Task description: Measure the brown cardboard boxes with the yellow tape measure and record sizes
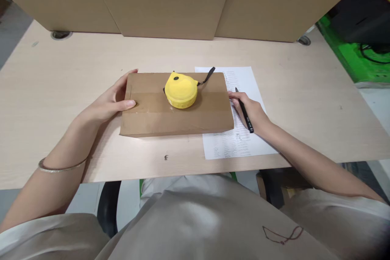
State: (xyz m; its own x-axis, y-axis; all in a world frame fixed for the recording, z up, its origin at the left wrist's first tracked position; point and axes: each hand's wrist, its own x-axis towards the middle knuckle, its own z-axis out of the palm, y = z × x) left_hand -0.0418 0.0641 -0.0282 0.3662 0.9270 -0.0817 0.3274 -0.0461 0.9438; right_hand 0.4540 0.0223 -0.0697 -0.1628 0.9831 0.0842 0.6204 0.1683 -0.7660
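Cardboard box [149, 120] spans the gap between a person's two hands over a pale wood-grain table [289, 77], carrying a yellow tape measure [181, 89] near the middle of its top face. A black strap [209, 76] trails from the tape measure toward the box's far right corner. The left hand [106, 103] clamps the box's left end, thumb laid on the top and fingers along the side; a thin bracelet [61, 169] circles the forearm. The right hand [256, 109] is curled around a black pen [243, 109], its fingertips at the box's right end. Beneath that hand and the box's right side lies a white printed sheet [219, 148]. Whether the box rests flat or is slightly raised cannot be told. Large cardboard panels [170, 0] stand along the table's far side.
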